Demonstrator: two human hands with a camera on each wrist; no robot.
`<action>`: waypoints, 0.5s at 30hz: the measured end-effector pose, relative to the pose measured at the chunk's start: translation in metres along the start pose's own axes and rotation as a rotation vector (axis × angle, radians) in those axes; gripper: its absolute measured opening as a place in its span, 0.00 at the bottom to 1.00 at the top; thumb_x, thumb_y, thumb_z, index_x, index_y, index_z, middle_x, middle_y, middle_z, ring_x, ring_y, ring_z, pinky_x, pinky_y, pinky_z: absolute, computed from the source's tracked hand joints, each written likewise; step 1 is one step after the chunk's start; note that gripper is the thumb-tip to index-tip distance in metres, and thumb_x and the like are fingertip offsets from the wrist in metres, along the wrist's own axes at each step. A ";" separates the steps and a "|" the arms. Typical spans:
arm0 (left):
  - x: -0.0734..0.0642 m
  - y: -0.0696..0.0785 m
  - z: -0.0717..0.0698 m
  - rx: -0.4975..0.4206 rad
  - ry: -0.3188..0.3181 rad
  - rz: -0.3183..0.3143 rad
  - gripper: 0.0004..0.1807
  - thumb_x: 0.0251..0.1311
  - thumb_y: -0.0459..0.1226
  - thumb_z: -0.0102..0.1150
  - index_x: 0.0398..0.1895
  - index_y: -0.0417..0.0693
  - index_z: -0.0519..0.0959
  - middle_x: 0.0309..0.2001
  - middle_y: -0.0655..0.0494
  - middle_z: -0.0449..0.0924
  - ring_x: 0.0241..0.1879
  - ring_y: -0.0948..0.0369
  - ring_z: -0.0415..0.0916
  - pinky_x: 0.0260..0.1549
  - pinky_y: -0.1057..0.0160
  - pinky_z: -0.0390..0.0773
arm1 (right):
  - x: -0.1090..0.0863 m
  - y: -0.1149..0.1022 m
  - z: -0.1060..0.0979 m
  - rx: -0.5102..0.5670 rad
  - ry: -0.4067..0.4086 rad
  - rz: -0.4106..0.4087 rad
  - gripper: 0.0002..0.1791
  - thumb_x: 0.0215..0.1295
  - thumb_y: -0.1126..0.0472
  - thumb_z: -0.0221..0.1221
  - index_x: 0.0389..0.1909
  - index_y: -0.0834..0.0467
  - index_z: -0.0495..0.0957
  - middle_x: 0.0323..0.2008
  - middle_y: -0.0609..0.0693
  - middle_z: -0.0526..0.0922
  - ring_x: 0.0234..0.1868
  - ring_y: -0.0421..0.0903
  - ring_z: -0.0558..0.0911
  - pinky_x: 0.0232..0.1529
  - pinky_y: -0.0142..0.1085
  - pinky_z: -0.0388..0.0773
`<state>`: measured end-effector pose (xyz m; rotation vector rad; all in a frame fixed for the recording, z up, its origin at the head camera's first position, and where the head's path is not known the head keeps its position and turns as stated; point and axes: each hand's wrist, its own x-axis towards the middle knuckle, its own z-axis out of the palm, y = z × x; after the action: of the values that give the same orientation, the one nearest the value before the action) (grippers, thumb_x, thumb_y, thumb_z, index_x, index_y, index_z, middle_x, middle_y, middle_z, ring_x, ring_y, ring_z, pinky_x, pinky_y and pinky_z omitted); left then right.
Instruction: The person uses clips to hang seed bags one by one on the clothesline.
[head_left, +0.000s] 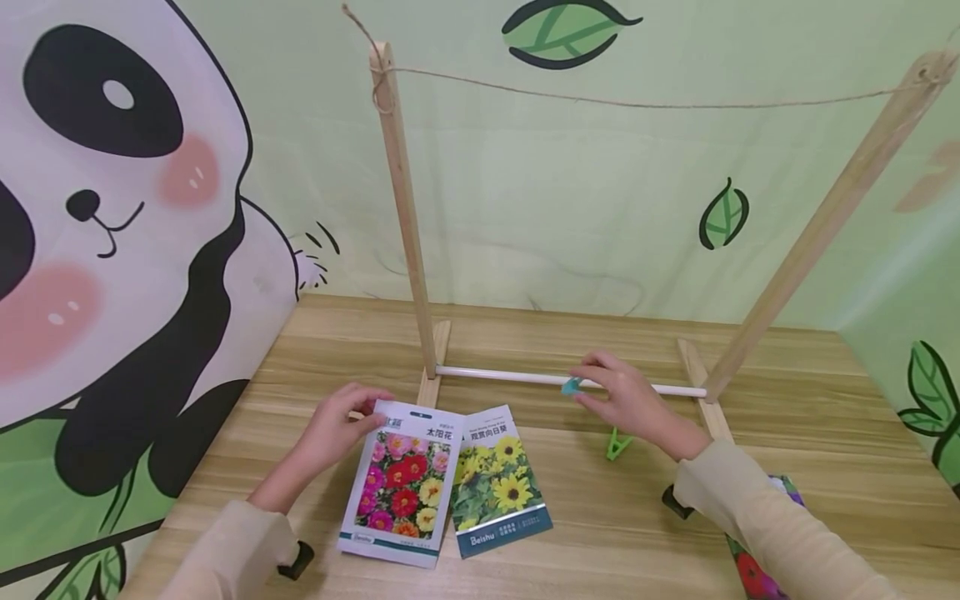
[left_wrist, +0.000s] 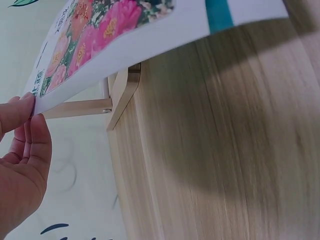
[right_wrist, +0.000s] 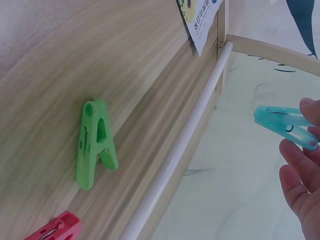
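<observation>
My left hand [head_left: 345, 425] pinches the top left corner of a seed packet [head_left: 405, 483] with red, pink and yellow flowers. The left wrist view shows thumb and fingers [left_wrist: 37, 145] on that corner, the packet raised off the table. Partly under it is a second seed packet [head_left: 502, 483] with yellow sunflowers. My right hand [head_left: 630, 404] holds a blue clothespin [right_wrist: 280, 122] between thumb and fingers, above the white rod. Below that hand a green clothespin [right_wrist: 95, 145] lies on the table, with a red clothespin [right_wrist: 57, 227] near it in the right wrist view.
A wooden frame has a left post [head_left: 405, 208], a right post [head_left: 832, 217] and a low white rod [head_left: 495, 375]. Twine [head_left: 600, 102] hangs slack between the post tops. Another flowered packet [head_left: 757, 575] lies partly hidden under the right sleeve.
</observation>
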<state>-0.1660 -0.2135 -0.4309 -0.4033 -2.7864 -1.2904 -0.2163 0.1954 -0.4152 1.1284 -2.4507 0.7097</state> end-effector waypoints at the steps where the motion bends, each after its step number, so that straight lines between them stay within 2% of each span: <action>1: 0.000 0.000 0.000 0.001 0.000 -0.002 0.13 0.69 0.24 0.65 0.55 0.32 0.84 0.41 0.47 0.80 0.46 0.45 0.82 0.44 0.53 0.84 | 0.000 0.000 0.000 0.000 0.008 -0.006 0.17 0.55 0.77 0.75 0.47 0.72 0.86 0.43 0.61 0.81 0.37 0.54 0.83 0.35 0.41 0.85; 6: 0.000 0.000 0.000 0.002 0.002 -0.008 0.13 0.69 0.23 0.64 0.55 0.32 0.84 0.41 0.47 0.80 0.46 0.45 0.82 0.45 0.54 0.84 | 0.002 -0.002 -0.001 0.012 0.010 0.006 0.16 0.56 0.77 0.74 0.46 0.71 0.86 0.43 0.61 0.81 0.38 0.54 0.84 0.36 0.43 0.86; 15: 0.001 0.003 0.001 -0.012 0.017 0.004 0.13 0.69 0.24 0.65 0.55 0.32 0.84 0.43 0.45 0.82 0.47 0.45 0.82 0.47 0.48 0.84 | 0.007 -0.005 -0.004 0.034 -0.017 0.061 0.17 0.61 0.75 0.73 0.50 0.74 0.85 0.47 0.65 0.84 0.44 0.58 0.87 0.44 0.50 0.88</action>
<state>-0.1661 -0.2108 -0.4289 -0.3966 -2.7644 -1.3036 -0.2162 0.1904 -0.4067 1.0799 -2.5055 0.7660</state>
